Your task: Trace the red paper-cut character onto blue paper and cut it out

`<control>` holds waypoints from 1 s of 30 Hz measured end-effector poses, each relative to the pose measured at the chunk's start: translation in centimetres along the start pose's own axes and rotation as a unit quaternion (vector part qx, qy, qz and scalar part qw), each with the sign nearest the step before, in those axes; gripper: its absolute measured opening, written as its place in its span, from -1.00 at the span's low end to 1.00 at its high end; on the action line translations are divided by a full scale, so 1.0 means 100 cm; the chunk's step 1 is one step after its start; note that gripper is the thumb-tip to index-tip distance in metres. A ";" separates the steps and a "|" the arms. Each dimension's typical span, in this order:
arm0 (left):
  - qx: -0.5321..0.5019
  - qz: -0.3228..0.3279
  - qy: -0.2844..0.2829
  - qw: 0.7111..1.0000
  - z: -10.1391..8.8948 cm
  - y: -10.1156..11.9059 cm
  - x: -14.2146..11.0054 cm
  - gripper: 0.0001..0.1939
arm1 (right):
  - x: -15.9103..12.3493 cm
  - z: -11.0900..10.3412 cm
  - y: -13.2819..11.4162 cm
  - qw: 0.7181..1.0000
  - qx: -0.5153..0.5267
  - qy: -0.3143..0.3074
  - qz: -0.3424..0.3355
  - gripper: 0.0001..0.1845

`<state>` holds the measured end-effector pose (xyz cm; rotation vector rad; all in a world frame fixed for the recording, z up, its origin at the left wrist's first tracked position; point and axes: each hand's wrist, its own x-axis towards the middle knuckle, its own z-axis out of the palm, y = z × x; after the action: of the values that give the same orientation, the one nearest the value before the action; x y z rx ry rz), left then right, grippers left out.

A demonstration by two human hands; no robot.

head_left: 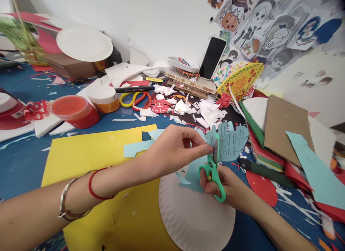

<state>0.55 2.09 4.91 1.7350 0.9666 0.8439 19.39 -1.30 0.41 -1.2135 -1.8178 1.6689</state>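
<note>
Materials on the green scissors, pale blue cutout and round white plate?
The scissors look like glossy moulded plastic handles with a grey metal blade, going by the sheen. The pale blue cutout looks like matte card or stiff paper, with crisp cut edges. The white plate seems pressed paper: matte, with a crimped rim.

A plain white wall [151, 24] rises behind the table [16, 161], whose deep blue top is strewn with paper scraps. Further right, sheets of mostly black-and-white cartoon drawings [269, 24] overlap across the wall, a few of them coloured in, and just below them are some brownish smudges [315, 82]. The light falls soft and even, pale across the wall — an ordinary indoor glow.
</note>
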 end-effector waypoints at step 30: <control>0.023 0.043 -0.066 0.997 0.002 0.000 -0.002 -0.74 | -0.001 -0.001 0.000 1.000 0.015 -0.023 0.005 -0.40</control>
<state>0.66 1.79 4.83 1.8585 0.8347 0.7560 19.51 -1.27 0.47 -1.1816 -1.8093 1.7377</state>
